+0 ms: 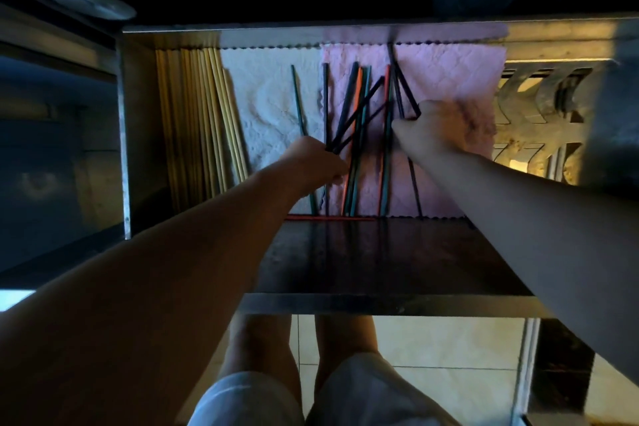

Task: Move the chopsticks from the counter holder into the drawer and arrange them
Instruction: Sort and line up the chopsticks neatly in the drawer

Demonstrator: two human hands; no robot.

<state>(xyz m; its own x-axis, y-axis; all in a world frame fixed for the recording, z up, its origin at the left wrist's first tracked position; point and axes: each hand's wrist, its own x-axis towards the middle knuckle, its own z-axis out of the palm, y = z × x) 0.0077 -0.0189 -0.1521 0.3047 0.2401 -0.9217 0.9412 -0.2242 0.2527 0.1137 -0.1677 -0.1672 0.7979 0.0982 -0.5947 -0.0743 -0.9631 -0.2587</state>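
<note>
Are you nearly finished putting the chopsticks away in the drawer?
Partly. Done: the bamboo chopsticks lie in a neat row at the drawer's left side. In hand: the left hand holds two dark chopsticks and the right hand grips another. Left: the colored chopsticks on the pink cloth still cross, and an orange one lies sideways.

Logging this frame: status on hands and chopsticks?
Left hand shut on two dark chopsticks. Right hand pinching another dark one. Coloured chopsticks crossed and untidy on pink cloth. Wooden ones lined up left.
</note>
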